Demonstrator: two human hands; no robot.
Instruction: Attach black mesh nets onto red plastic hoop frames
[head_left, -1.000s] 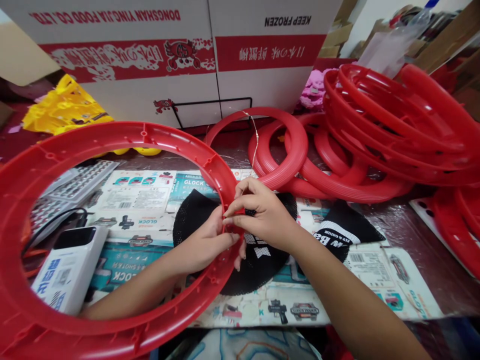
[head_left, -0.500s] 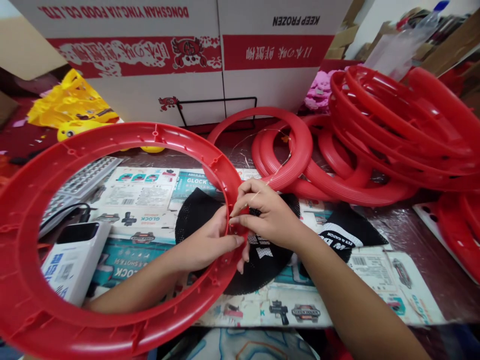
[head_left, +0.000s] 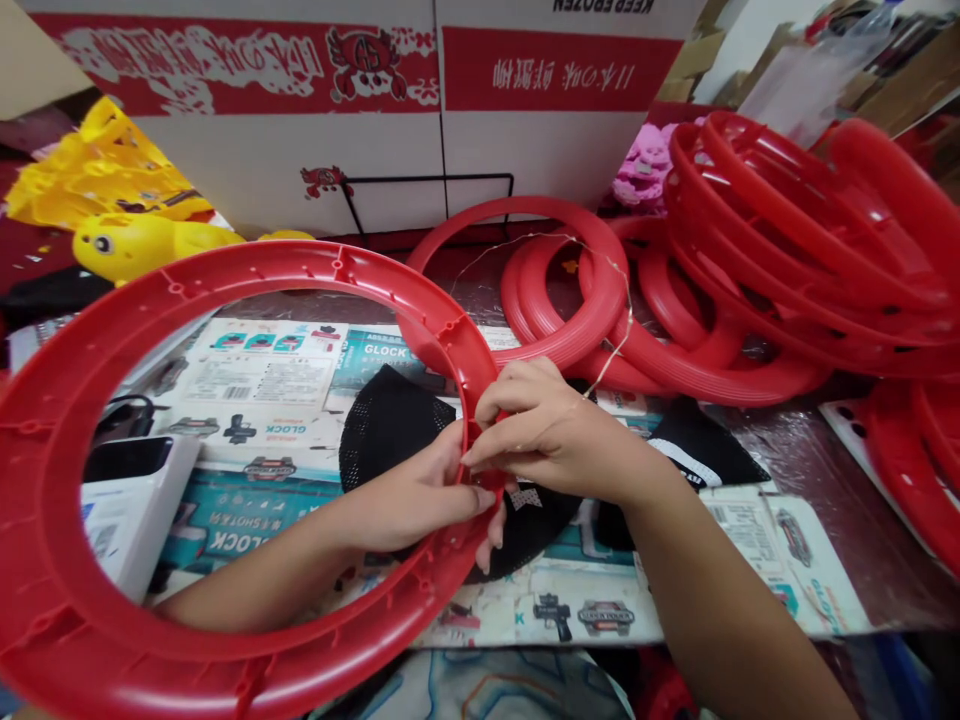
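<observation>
A large red plastic ring [head_left: 247,670], its ribbed hollow side facing up, is tilted across the left of the view. My left hand [head_left: 431,495] reaches through its opening and is closed round the ring's right side, thumb on the hollow face and fingertips underneath. My right hand [head_left: 544,430] is pinched at the same spot, its fingertips inside the channel. A thin wire [head_left: 628,325] with tiny bumps loops from behind my right hand over the rings at the back; its end at my fingertips is hidden. Black mesh fabric [head_left: 390,425] lies below.
Ribbed red rings [head_left: 712,375] lie at the back, beside a stack of hollow red rings [head_left: 795,260] at right. A white carton [head_left: 360,140] stands behind. Yellow plastic pieces [head_left: 150,240] and a white box-shaped device [head_left: 150,520] are at left. Printed cardboard [head_left: 277,400] covers the table.
The view has tipped slightly downward. My right hand has turned and pressed closer to the ring's channel, and the wire now arcs farther right. My left hand keeps its hold.
</observation>
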